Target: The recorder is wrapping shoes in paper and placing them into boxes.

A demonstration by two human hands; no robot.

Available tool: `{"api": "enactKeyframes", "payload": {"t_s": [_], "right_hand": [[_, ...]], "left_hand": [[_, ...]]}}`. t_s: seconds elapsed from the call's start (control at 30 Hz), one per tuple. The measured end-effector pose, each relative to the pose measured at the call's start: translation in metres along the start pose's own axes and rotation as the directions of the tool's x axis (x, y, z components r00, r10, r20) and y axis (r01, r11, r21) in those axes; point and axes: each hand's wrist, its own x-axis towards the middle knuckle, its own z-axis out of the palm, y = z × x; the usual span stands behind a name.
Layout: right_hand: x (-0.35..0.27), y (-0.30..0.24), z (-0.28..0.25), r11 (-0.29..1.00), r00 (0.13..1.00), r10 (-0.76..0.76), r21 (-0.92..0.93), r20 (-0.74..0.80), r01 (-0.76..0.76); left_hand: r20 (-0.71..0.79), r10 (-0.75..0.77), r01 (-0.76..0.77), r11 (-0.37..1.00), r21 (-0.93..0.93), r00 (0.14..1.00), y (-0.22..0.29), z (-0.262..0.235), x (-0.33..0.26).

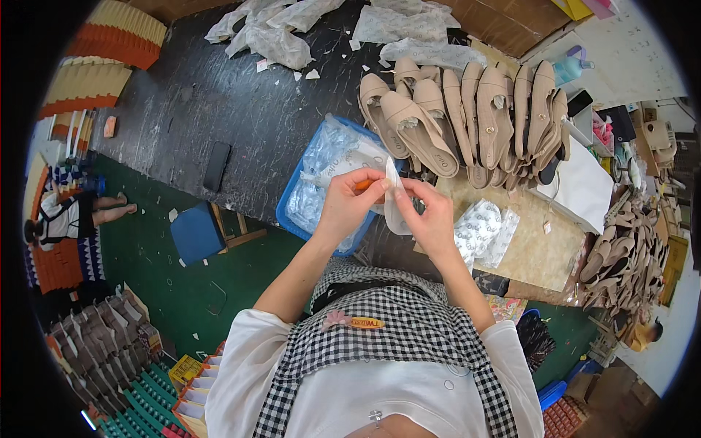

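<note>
Checked cloth of the person's apron (394, 328) fills the bottom of the view, with one little pink flower pin (336, 318) on it. Two bare arms reach up from it toward twelve o'clock.

Both hands meet in the middle. The left hand (349, 202) pinches a small orange thing (364, 185) between thumb and fingers, and the fingers are closed tight around it. I cannot tell what the orange thing is. The right hand (431, 215) pinches one thin white paper piece (393, 198), also with fingers nearly shut. The two hands almost touch, and the paper piece stands between them.

Just past the hands, at eleven o'clock, sits one blue basket (290, 202) full of clear plastic bags. At one o'clock from the hands lies a big row of tan shoes (467, 109), too many and too close to count well, more than ten. At three o'clock, just beside the right hand, lie two white printed packets (485, 230) on a brown board.

One black phone (217, 166) lies on the dark table (219, 95) at ten o'clock. One blue stool (196, 232) stands below it on the green floor. Crumpled white paper (270, 33) lies at twelve o'clock, far off. More tan shoes (621, 255) are piled at three o'clock near the edge.
</note>
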Motion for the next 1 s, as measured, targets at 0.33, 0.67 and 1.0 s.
{"api": "enactKeyframes", "payload": {"t_s": [0.33, 0.67, 1.0], "right_hand": [[0.006, 0.057, 0.015, 0.669, 0.882, 0.468, 0.629, 0.057, -0.396], [0.028, 0.147, -0.155, 0.810, 0.860, -0.261, -0.584, -0.438, -0.052], [0.063, 0.253, -0.263, 0.953, 0.693, 0.068, -0.157, -0.718, -0.257]], "left_hand": [[-0.050, -0.225, 0.132, 0.719, -0.683, 0.973, -0.005, -0.010, -0.004], [-0.205, 0.332, -0.118, 0.738, 0.664, 0.921, 0.014, 0.008, 0.006], [-0.300, 0.312, 0.029, 0.648, 0.761, 0.901, 0.019, 0.014, 0.024]]}}
